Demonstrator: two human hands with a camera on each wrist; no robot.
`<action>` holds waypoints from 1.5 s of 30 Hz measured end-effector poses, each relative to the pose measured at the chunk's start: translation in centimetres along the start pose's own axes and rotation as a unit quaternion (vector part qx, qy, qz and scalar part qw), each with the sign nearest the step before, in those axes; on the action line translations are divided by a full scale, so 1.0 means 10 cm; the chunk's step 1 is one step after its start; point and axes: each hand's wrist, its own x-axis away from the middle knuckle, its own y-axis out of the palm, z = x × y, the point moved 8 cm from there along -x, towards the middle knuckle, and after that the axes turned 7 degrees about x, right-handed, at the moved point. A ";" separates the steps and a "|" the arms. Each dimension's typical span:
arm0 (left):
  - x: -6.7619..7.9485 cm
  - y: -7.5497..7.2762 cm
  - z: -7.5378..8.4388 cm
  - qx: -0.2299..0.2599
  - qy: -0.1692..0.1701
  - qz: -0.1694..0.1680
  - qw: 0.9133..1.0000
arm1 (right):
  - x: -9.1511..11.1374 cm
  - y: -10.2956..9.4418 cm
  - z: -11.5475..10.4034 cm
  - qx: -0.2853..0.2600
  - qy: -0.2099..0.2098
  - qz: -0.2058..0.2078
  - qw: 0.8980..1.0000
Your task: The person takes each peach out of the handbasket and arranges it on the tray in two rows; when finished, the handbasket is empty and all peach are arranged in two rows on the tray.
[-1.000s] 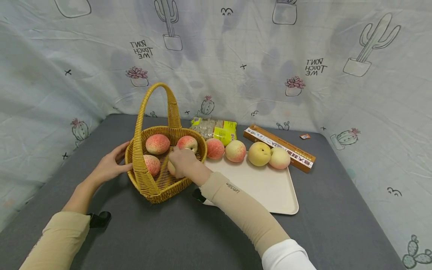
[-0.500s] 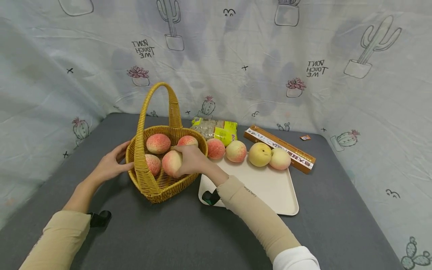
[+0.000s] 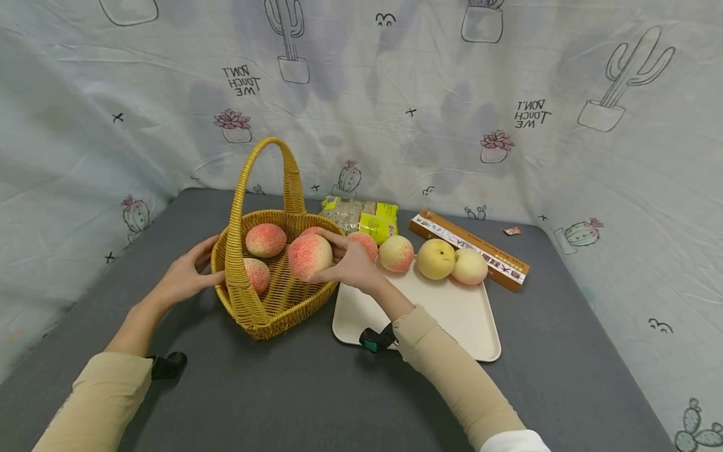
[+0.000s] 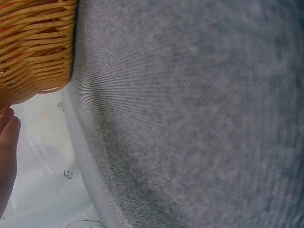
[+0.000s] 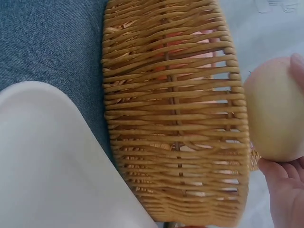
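Observation:
A red-and-cream peach (image 3: 310,257) is in my right hand (image 3: 354,265), pinched between thumb and fingers over the right rim of the yellow wicker basket (image 3: 275,326). In the right wrist view, the pale side of this peach (image 5: 278,111) shows above the basket's edge. My left hand (image 3: 185,275) rests against the basket's left side, its thumb by the base of the handle. Two red peaches, one at the back left (image 3: 265,240) and one at the front left (image 3: 257,275), lie inside. A third peach (image 3: 312,231) is mostly hidden behind the held one.
A cream tray (image 3: 435,320) stands right of the basket. Along its back edge sit a red peach (image 3: 366,243), a paler peach (image 3: 396,253), a yellow pear-like fruit (image 3: 435,258) and another pale peach (image 3: 469,267). Behind are a yellow-green packet (image 3: 361,218) and a long brown box (image 3: 469,249).
My right hand has lifted the peach from the basket floor and carried it up and right, turning its red side into view. My left hand has stayed at the basket.

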 end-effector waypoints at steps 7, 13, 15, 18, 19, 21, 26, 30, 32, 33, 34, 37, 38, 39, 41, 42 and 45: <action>0.00 0.01 0.02 0.003 -0.001 -0.002 1.000 | 0.14 -0.20 0.05 -0.038 0.009 0.033 0.999; -0.01 0.00 0.02 0.000 0.000 -0.003 1.000 | 0.26 -0.37 0.09 -0.047 0.000 0.063 0.997; -0.01 0.00 0.01 -0.003 -0.002 -0.003 1.000 | 0.30 -0.41 0.09 -0.056 0.002 0.066 0.996; -0.01 0.00 0.00 -0.004 -0.005 -0.003 1.000 | 0.36 -0.46 0.10 -0.062 0.007 0.071 0.995; -0.01 0.00 -0.01 -0.004 -0.006 -0.003 1.000 | 0.38 -0.47 0.09 -0.064 0.009 0.072 0.995; -0.01 0.00 -0.01 -0.004 -0.006 -0.003 1.000 | 0.43 -0.51 0.11 -0.063 0.010 0.075 0.995; -0.02 0.00 -0.01 -0.004 -0.005 -0.004 1.000 | 0.55 -0.57 0.18 -0.061 0.013 0.075 0.995; -0.02 0.00 -0.01 -0.005 -0.004 -0.003 1.000 | 0.63 -0.61 0.25 -0.067 0.020 0.074 0.995; -0.02 0.00 0.00 -0.005 -0.004 -0.002 1.000 | 0.66 -0.63 0.28 -0.069 0.022 0.075 0.995; -0.02 0.00 0.00 -0.005 -0.003 -0.002 1.000 | 0.67 -0.64 0.29 -0.071 0.022 0.075 0.994; -0.02 0.00 0.00 -0.005 -0.003 -0.002 1.000 | 0.69 -0.64 0.30 -0.074 0.024 0.074 0.994; -0.01 0.00 0.01 -0.002 -0.001 -0.003 1.000 | 0.72 -0.64 0.36 -0.078 0.036 0.070 0.994; -0.01 0.00 0.01 -0.002 0.000 -0.004 1.000 | 0.73 -0.63 0.38 -0.078 0.038 0.065 0.994; -0.01 0.00 0.01 -0.003 0.000 -0.004 1.000 | 0.73 -0.61 0.40 -0.078 0.040 0.059 0.994; -0.01 0.00 0.02 -0.003 0.001 -0.004 1.000 | 0.73 -0.58 0.44 -0.068 0.039 0.045 0.996; -0.01 0.00 0.02 -0.004 0.001 -0.004 1.000 | 0.73 -0.56 0.45 -0.063 0.039 0.037 0.997; -0.01 0.01 0.01 -0.005 0.001 -0.005 1.000 | 0.72 -0.51 0.51 -0.045 0.042 0.018 0.998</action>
